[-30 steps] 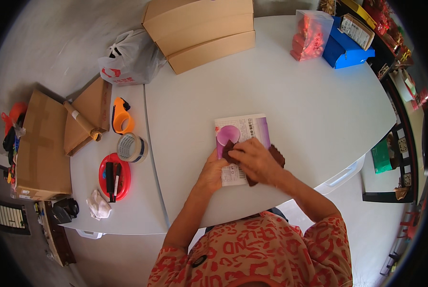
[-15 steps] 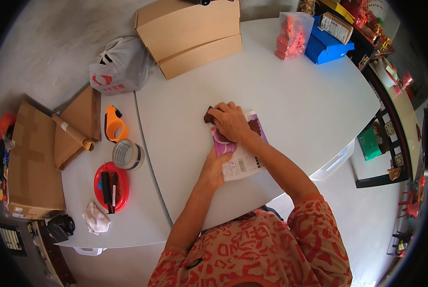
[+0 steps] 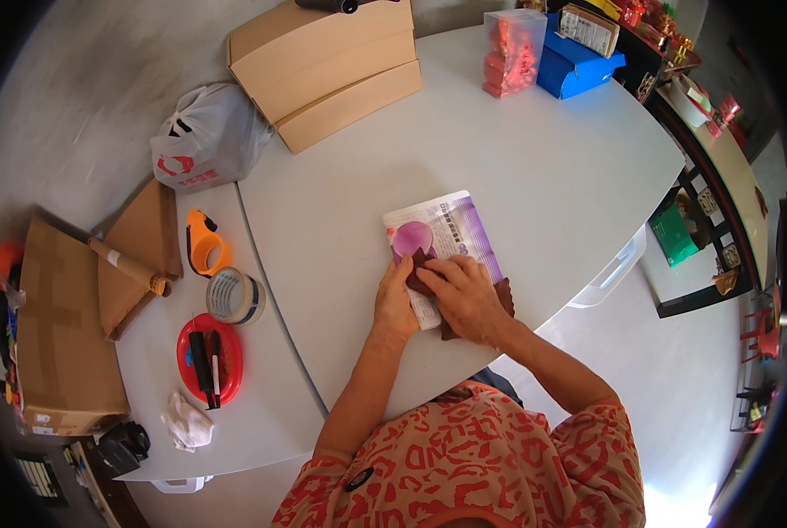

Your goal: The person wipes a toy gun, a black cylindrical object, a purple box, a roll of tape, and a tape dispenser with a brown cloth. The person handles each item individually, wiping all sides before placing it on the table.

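Note:
A flat white-and-purple pack (image 3: pixel 450 220) with a rounded purple lid lies on the pale table in front of me; it looks like a wet wipes pack. My left hand (image 3: pixel 397 302) grips its left edge, thumb near the lid. Bunched under my right hand (image 3: pixel 465 297) is a dark brown cloth (image 3: pixel 506 297), pressed on the pack's near end. The cloth's folds stick out on both sides of the fingers. Hand and cloth hide the near part of the pack.
On the left are an orange tape dispenser (image 3: pixel 207 245), a tape roll (image 3: pixel 235 297), a red dish (image 3: pixel 232 361) with black pens, a white rag (image 3: pixel 187 422) and cardboard. Behind stand a plastic bag (image 3: pixel 208 145), a carton (image 3: pixel 323 66), a clear box (image 3: pixel 512 53) and a blue box (image 3: pixel 578 66).
My right hand and the cloth have moved from the pack's far end to its near end. The pack has been turned, and its lid and far end now show. The view has shifted slightly.

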A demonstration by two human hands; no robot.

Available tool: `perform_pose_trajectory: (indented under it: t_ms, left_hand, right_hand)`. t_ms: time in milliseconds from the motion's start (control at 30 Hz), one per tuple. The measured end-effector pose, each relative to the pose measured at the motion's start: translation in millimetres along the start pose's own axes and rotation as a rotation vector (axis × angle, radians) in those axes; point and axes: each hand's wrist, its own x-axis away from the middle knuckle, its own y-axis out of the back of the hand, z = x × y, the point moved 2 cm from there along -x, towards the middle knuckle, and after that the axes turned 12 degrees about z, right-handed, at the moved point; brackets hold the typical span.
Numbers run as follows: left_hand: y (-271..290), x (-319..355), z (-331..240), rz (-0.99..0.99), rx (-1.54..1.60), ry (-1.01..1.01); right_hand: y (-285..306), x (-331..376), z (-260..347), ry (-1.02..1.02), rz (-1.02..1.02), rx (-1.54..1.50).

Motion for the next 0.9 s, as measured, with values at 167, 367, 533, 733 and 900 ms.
perform_pose_trajectory:
  t_ms: [167,367,533,733,900]
  left_hand:
    - [5.5,-5.6,6.0,0.039,0.155,-0.034]
    - [0.1,-4.3,1.6,0.034,0.074,0.012]
    - [-4.9,-1.2,-2.4,0.018,0.075,0.025]
    - [-25.7,8.0,-11.0,-0.035,0.124,-0.044]
    - [-12.8,4.1,-3.8,-0.052,0.098,-0.045]
  right_hand:
    - [-1.4,-30.5,-36.1,-0.151,-0.121,0.049]
    - [-9.1,-70.1,-86.2,-0.394,-0.146,0.103]
    - [-11.4,-83.5,-69.9,-0.254,-0.196,0.148]
    - [-17.3,-50.9,-9.2,0.151,-0.077,-0.128]
    - [-19.5,-59.2,-16.4,0.072,0.040,-0.222]
